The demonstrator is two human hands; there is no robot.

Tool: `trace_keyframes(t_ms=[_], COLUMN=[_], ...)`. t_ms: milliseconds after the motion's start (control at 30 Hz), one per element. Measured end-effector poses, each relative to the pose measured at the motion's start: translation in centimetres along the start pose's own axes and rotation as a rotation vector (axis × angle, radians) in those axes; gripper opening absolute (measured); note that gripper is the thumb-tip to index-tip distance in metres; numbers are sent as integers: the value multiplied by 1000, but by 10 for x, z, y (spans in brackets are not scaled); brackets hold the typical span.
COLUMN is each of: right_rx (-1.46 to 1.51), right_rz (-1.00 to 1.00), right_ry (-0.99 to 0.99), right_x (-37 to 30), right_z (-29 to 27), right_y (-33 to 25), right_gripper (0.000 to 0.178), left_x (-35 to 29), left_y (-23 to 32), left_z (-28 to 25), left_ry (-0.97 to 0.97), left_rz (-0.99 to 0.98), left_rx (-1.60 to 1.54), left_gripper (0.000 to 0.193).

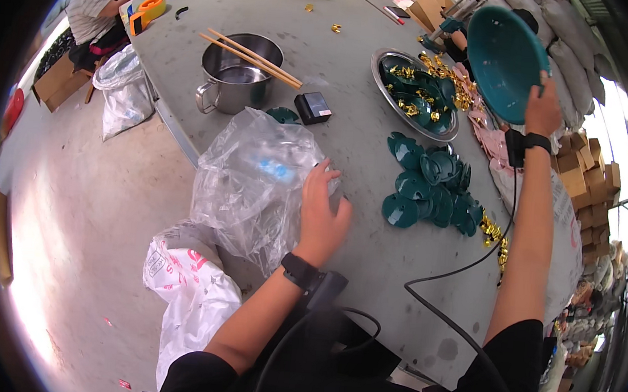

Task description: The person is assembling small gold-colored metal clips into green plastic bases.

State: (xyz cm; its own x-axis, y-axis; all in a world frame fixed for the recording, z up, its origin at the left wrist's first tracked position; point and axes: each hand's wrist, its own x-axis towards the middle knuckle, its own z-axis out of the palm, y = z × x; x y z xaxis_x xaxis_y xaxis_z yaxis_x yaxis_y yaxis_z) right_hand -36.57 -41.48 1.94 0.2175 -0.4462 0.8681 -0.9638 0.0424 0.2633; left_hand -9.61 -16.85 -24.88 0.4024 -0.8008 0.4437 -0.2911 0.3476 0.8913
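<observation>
Right hand (544,111) pinches the bowl (504,63) by its rim, upper right, probably for easy one-handed tilting; left hand (323,215) loosely spread at the plastic bag (253,181), can't tell if touching.

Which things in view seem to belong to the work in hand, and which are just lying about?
Likely in use:
teal round plastic basin, in the right hand
clear plastic bag, at the left hand
glossy dark-green discs
shiny gold pieces
rounded silver metal tray

Probably lying about:
silver metal mug
two long wooden sticks
small black box
yellow-orange tape dispenser
</observation>
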Motion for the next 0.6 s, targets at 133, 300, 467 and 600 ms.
trace_keyframes(t_ms=[133, 300, 467, 600], right_rx=[264, 1161, 1346, 1521], right_rz=[168, 852, 1213, 1259], right_ry=[185, -298, -725, -788], right_x=[-28, -155, -272, -331], right_z=[-55, -94, -182, -211], right_y=[24, 33, 8, 0], right_gripper=[22, 25, 33, 37], left_x=[1, -4, -47, -60], left_y=[1, 12, 51, 71], left_z=[3, -1, -2, -28], left_ry=[-12, -26, -247, -348], left_rz=[28, 254, -179, -886], left_rx=[25, 59, -610, -911], left_gripper=[42, 44, 45, 56])
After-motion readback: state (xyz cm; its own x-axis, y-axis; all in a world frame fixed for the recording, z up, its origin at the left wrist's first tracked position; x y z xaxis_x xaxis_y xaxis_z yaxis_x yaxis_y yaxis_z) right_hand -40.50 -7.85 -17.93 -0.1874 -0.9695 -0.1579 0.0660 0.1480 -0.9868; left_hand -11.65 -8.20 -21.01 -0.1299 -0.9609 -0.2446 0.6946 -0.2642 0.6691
